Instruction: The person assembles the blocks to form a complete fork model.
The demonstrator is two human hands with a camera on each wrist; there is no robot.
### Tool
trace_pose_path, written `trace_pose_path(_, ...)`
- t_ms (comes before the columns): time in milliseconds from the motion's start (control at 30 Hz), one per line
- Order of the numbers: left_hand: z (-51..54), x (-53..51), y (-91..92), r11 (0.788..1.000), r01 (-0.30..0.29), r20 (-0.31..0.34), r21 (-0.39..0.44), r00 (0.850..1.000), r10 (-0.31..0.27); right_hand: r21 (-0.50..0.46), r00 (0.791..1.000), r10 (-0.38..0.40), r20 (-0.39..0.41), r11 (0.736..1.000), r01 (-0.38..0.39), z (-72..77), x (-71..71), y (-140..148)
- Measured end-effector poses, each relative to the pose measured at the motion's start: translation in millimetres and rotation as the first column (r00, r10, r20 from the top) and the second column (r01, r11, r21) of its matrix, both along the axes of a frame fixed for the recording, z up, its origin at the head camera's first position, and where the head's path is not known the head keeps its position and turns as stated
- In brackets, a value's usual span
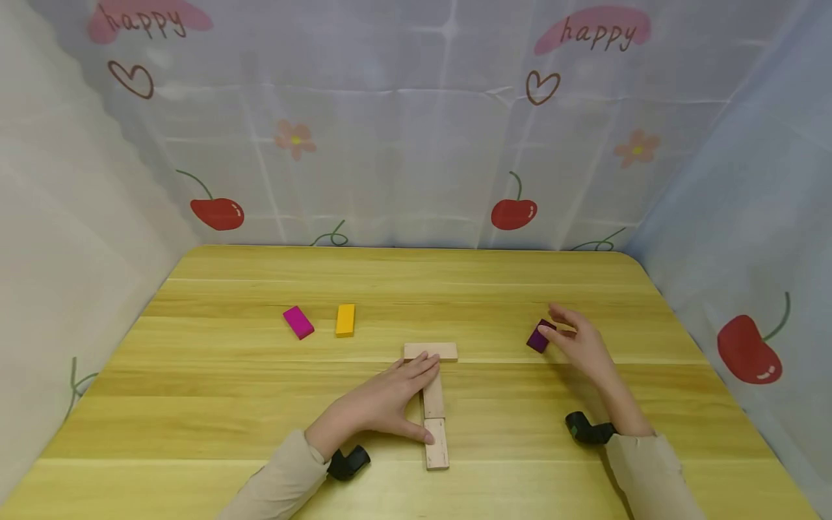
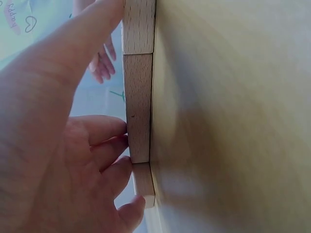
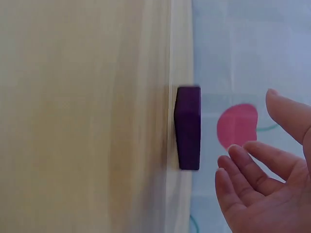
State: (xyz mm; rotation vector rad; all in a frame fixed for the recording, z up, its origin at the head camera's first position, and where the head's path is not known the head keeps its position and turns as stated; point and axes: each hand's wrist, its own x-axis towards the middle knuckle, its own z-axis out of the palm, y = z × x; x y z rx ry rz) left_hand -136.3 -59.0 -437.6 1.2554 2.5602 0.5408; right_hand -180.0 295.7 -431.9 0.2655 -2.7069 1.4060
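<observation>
Three plain wooden blocks lie flat on the table in a T: a crosswise block (image 1: 430, 352) at the far end, a middle block (image 1: 433, 397) and a near block (image 1: 438, 448) in line below it. My left hand (image 1: 386, 401) rests on them with fingers spread, fingertips by the far blocks and thumb on the near one. In the left wrist view the fingers touch the side of the middle block (image 2: 138, 107). My right hand (image 1: 581, 350) hovers with parted fingers at a dark purple block (image 1: 539, 337); the right wrist view shows a gap between hand (image 3: 262, 179) and block (image 3: 188, 128).
A magenta block (image 1: 299, 322) and a yellow block (image 1: 345, 320) lie on the table (image 1: 227, 390) at the back left. A patterned curtain (image 1: 403, 144) stands behind the table's far edge and along both sides.
</observation>
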Motion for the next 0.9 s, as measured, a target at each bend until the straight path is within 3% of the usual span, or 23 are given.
trace_pose_path(167,0.1,-0.8,0.5,1.000,-0.001,0.004,0.000,1.000,0.001,-0.029,0.996,0.007,0.092,1.000,-0.004,-1.8,-6.9,12.7)
trace_pose_path(367,-0.5,-1.7,1.2,1.000,0.002,0.001,-0.005,1.000,-0.002,0.078,0.986,0.010,0.166,0.997,-0.023,-6.4,-8.0,17.0)
trace_pose_path(700,0.6,-0.8,2.5,1.000,-0.004,0.006,-0.006,1.000,0.004,0.254,0.994,0.011,0.106,0.966,-0.038,-10.2,-6.6,11.1)
trace_pose_path(900,-1.0,-1.2,1.5,1.000,-0.006,0.001,-0.009,1.000,0.006,0.260,0.998,0.004,0.063,0.965,-0.020,-10.4,-6.6,6.6)
